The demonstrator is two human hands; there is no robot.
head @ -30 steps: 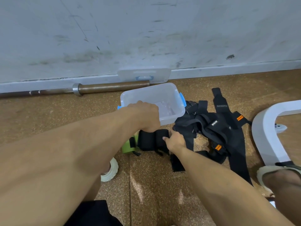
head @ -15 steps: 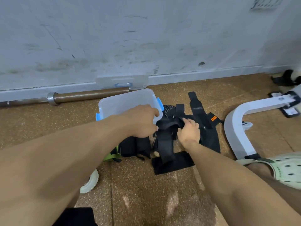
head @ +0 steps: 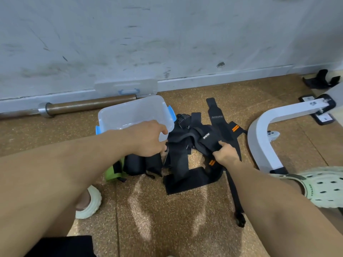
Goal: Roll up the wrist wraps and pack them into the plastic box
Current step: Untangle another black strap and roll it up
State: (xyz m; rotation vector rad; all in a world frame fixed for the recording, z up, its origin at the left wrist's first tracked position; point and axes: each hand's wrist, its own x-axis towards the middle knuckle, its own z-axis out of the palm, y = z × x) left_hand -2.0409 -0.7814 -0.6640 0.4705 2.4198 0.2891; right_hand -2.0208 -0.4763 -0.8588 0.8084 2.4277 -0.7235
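A clear plastic box [head: 118,115] with blue latches stands open on the floor. Right of it lies a tangled pile of black wrist wraps [head: 181,162], some with orange stripes. My right hand [head: 225,154] pinches one black wrap with a white logo [head: 205,137] from the top of the pile. My left hand [head: 148,140] hovers with curled fingers over the box's near right corner, its back towards me, so its palm side is hidden. Just below it lie rolled black wraps [head: 139,165] and a green roll [head: 112,173].
The box lid [head: 126,87] leans on the wall behind a barbell [head: 83,106]. A white curved frame [head: 263,138] stands at the right, with black gear [head: 323,80] beyond it. My feet in pale shoes sit at lower left [head: 91,203] and right [head: 324,188].
My right hand has moved from the rolled wraps to the pile at the right and taken hold of a logo wrap. My left hand has lifted off the rolls towards the box corner.
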